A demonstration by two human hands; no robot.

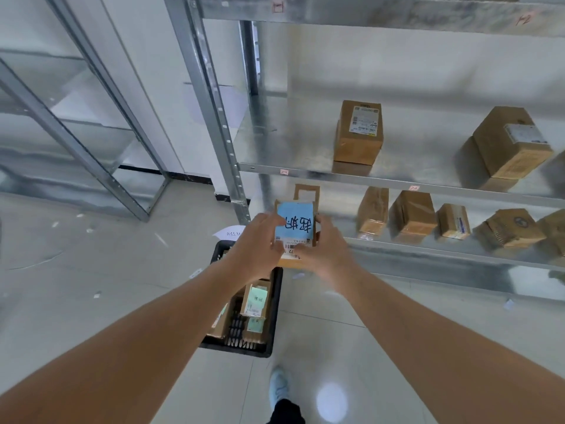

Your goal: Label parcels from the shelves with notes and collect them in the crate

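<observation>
Step in hand: labelling. Cardboard parcel (292, 261) held above black crate (276, 304), blue note (295, 223) on its top face. Left hand (260, 243) and right hand (321, 252) both grip parcel edges, fingers curled. Next, likely: press note flat, lower parcel into crate beside labelled boxes.

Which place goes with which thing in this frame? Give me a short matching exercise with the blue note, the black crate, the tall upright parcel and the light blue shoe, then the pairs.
Things
1. blue note
2. black crate
3. tall upright parcel
4. light blue shoe

Places
A. on the floor tiles at the bottom of the view
B. alone on the left part of the middle shelf
C. on the face of the parcel that both hands hold
D. on the floor below the hands, with labelled parcels inside

Pairs: 1-C, 2-D, 3-B, 4-A
</observation>
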